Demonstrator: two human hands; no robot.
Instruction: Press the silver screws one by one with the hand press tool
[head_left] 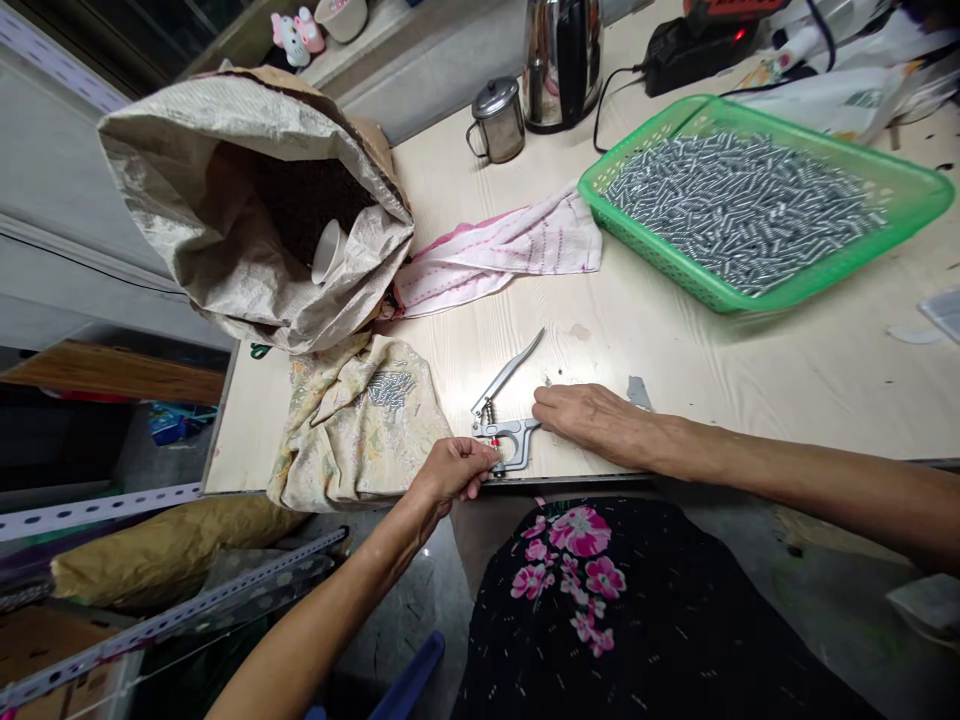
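Observation:
A pair of grey snap-fastener pliers [516, 428] lies near the table's front edge, its upper lever raised away from the body. A spring and a small red part show at its jaw end. My left hand [459, 468] is pinched closed right at the jaws; whatever is between its fingertips is too small or hidden to name. Over the tool's other end, my right hand [592, 420] lies palm down with curled fingers, apparently around the lower handle, which it covers. Left of the tool, a small pile of short metal pieces [391, 388] rests on a patterned cloth [330, 440].
A green plastic basket [675, 262] full of short metal pieces stands at right. An open woven sack [172, 150] with a white cup [328, 252] inside stands back left. Behind are a pink-and-white towel [510, 250], a lidded metal mug [499, 125] and a kettle [546, 70].

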